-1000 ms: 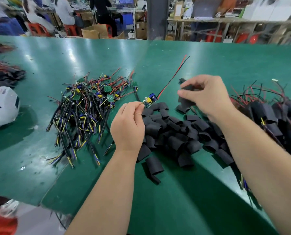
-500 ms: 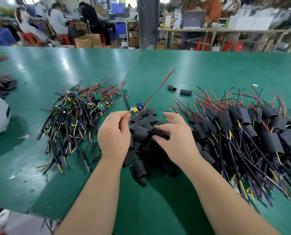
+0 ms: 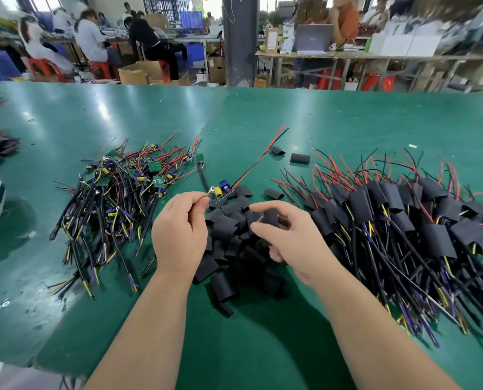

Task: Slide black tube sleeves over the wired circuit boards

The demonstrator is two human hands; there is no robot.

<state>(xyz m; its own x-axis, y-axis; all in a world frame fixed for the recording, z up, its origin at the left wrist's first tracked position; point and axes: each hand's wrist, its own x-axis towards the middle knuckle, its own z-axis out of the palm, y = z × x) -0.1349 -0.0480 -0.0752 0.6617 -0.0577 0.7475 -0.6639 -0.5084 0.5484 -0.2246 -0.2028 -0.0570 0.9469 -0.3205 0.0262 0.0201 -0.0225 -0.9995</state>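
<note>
Sleeve (image 3: pixel 269 217) seemingly gripped by right hand (image 3: pixel 293 243); left hand (image 3: pixel 178 237) pinches wired board (image 3: pixel 223 190).

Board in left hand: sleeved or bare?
Bare. The circuit board shows its yellow and blue parts uncovered; the right hand holds a black sleeve apart from it.

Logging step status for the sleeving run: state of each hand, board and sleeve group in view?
left hand: pinches the held board's lead.
held board: bare, not yet sleeved.
right hand: grips the held sleeve.
held sleeve: off the board, between the fingers.
loose sleeves: piled, empty.
left pile: boards unsleeved.
right pile: boards sleeved.
</note>
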